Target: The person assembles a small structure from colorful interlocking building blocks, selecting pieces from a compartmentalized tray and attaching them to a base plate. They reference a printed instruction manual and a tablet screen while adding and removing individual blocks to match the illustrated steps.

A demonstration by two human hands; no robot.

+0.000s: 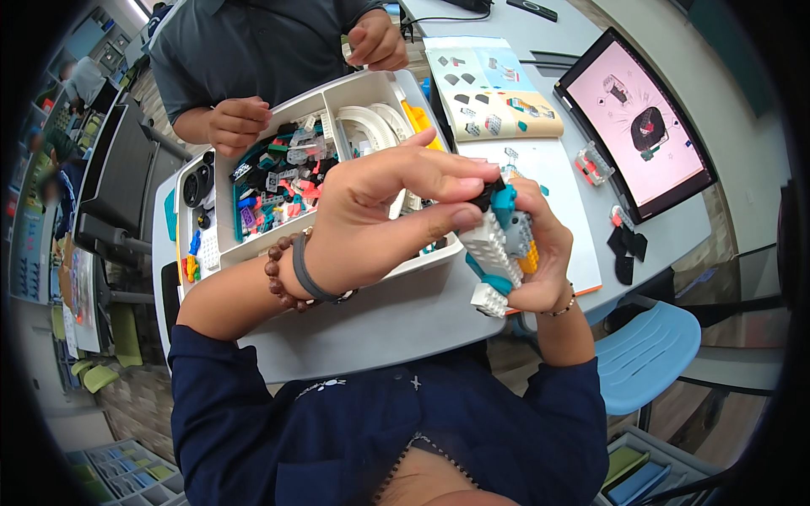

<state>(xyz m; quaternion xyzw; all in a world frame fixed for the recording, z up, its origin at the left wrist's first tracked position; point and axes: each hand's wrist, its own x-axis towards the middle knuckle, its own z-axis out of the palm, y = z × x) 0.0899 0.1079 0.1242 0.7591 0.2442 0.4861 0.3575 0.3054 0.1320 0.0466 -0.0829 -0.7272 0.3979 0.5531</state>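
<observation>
Head view: brick model, white, teal and yellow, held above table edge | left hand pinches its black top piece | right hand grips its body | risk: hard press pops bricks off, loose ones falling past parts tray

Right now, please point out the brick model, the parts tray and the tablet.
brick model [498,244]: head view, on its white bricks.
parts tray [371,84]: head view, on its far rim.
tablet [624,126]: head view, on its pink screen.

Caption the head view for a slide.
Both hands, left hand and right hand, grip a brick model above a parts tray.
</observation>
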